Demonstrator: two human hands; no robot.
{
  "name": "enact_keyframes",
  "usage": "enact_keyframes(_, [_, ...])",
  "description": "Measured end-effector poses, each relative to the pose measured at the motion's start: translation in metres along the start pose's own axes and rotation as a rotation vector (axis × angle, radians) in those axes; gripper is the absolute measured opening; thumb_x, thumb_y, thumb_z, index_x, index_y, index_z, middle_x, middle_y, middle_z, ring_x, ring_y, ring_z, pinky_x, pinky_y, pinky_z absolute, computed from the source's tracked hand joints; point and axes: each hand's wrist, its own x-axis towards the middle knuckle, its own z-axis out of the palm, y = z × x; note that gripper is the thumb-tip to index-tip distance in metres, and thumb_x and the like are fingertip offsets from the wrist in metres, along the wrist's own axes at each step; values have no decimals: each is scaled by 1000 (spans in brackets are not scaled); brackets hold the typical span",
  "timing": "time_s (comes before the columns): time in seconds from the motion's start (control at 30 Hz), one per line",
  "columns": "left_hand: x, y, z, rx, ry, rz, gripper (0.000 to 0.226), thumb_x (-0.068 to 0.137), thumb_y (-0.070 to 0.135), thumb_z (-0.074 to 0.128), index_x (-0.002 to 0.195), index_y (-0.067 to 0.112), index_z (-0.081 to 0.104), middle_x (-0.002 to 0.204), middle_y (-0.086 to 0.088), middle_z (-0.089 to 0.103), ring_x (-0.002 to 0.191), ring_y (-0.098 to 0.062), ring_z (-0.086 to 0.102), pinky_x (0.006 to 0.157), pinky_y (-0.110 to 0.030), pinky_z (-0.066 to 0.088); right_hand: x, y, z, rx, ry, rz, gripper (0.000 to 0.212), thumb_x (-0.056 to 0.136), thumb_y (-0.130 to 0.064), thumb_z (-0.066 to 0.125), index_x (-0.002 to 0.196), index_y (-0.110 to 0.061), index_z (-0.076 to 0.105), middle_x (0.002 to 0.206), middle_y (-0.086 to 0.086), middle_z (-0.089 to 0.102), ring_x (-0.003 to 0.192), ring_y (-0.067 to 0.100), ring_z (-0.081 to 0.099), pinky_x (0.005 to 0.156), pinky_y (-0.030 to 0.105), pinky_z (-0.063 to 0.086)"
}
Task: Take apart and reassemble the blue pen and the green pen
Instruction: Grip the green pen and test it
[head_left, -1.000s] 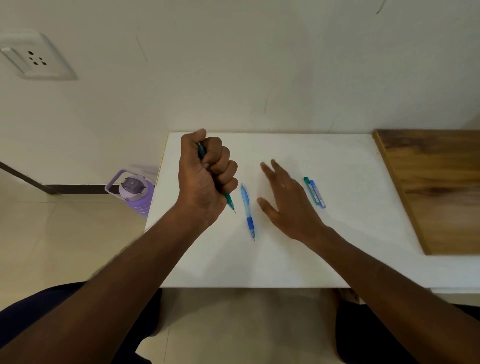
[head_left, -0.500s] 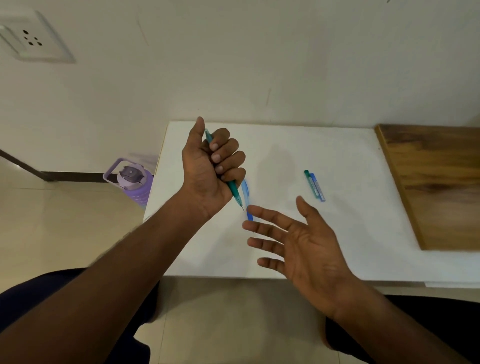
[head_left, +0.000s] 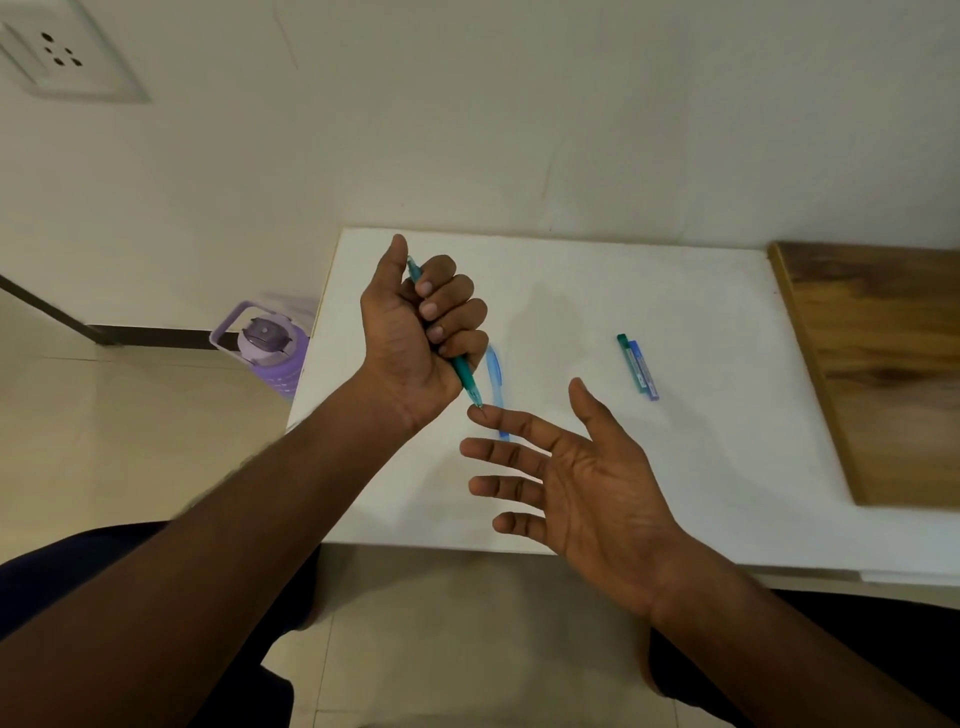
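Note:
My left hand (head_left: 415, 332) is closed in a fist around the green pen (head_left: 464, 378), held above the white table (head_left: 675, 467) with the tip pointing down and to the right. The pen's tip sits at the index fingertip of my right hand (head_left: 576, 473), which is palm up with fingers spread and holds nothing. The blue pen (head_left: 495, 382) lies on the table just right of the fist, its lower part hidden behind my right fingers. Two pen caps, one green and one blue (head_left: 640, 367), lie side by side farther right.
A wooden board (head_left: 883, 364) covers the table's right end. A purple water bottle (head_left: 270, 345) stands on the floor left of the table. The wall rises directly behind the table's far edge, with a socket (head_left: 62, 57) at upper left.
My right hand lifted off the table, turned palm up and came toward me beneath the pen tip. My left hand turned its fist so the fingers face me, still holding the green pen.

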Motion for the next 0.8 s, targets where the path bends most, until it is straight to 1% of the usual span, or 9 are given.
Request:
enact_keyframes(0.13, [2, -2, -2, 16, 10, 1, 59, 106, 57, 34, 61, 20, 37, 46, 8, 34, 37, -4, 30, 37, -18, 23, 2, 0, -1, -75, -7, -32, 78, 84, -82, 34, 120, -30, 81, 125, 6, 78, 101, 23, 73, 83, 40, 55])
enact_keyframes(0.2, [3, -4, -2, 15, 19, 3, 57, 106, 57, 36, 64, 19, 37, 48, 8, 35, 39, -4, 31, 36, -17, 26, 3, -4, -1, -208, 100, -102, 71, 86, -79, 38, 114, -31, 83, 117, 1, 80, 99, 22, 75, 84, 38, 57])
enact_keyframes(0.27, [5, -8, -1, 43, 53, 29, 56, 107, 57, 37, 65, 19, 40, 51, 7, 37, 41, -5, 33, 39, -18, 31, 8, -11, -3, -496, 253, -294, 51, 95, -67, 48, 111, -32, 80, 109, -9, 80, 101, 18, 76, 88, 36, 61])
enact_keyframes(0.33, [6, -16, 2, 152, 105, 79, 56, 108, 58, 36, 67, 20, 44, 56, 6, 41, 47, -7, 37, 45, -19, 35, 13, -23, -5, -692, 332, -453, 31, 100, -54, 58, 110, -31, 75, 103, -14, 80, 97, 11, 76, 91, 34, 63])
enact_keyframes(0.43, [5, -31, 5, 363, 166, 120, 57, 108, 58, 33, 67, 24, 50, 63, 6, 53, 63, -10, 47, 64, -26, 42, 21, -40, -5, -710, 263, -488, 20, 100, -41, 67, 105, -24, 75, 95, -9, 82, 89, 10, 79, 87, 34, 66])
enact_keyframes(0.5, [5, -40, 5, 419, 190, 128, 56, 109, 56, 35, 66, 24, 51, 68, 6, 58, 71, -12, 48, 76, -29, 44, 28, -47, -7, -784, 245, -504, 16, 97, -36, 73, 103, -23, 76, 93, -7, 82, 88, 11, 80, 84, 34, 66])
enact_keyframes(0.63, [3, -47, 5, 426, 170, 87, 54, 109, 55, 35, 70, 23, 53, 73, 6, 62, 66, -12, 56, 71, -28, 55, 37, -53, -8, -763, 220, -511, 16, 90, -29, 84, 103, -23, 76, 92, -3, 82, 83, 16, 81, 73, 34, 67])
enact_keyframes(0.73, [2, -50, 3, 637, 216, 96, 52, 110, 55, 30, 87, 25, 66, 94, 7, 75, 86, -12, 73, 83, -36, 60, 42, -54, -11, -784, 173, -492, 22, 88, -25, 86, 106, -22, 75, 89, -3, 83, 80, 17, 82, 73, 36, 68])
enact_keyframes(0.8, [2, -47, 0, 970, 226, 151, 51, 111, 53, 24, 117, 29, 69, 121, 8, 74, 106, -9, 72, 96, -36, 55, 46, -54, -18, -797, 209, -464, 22, 86, -26, 88, 103, -23, 75, 85, -6, 82, 77, 14, 82, 70, 31, 68])
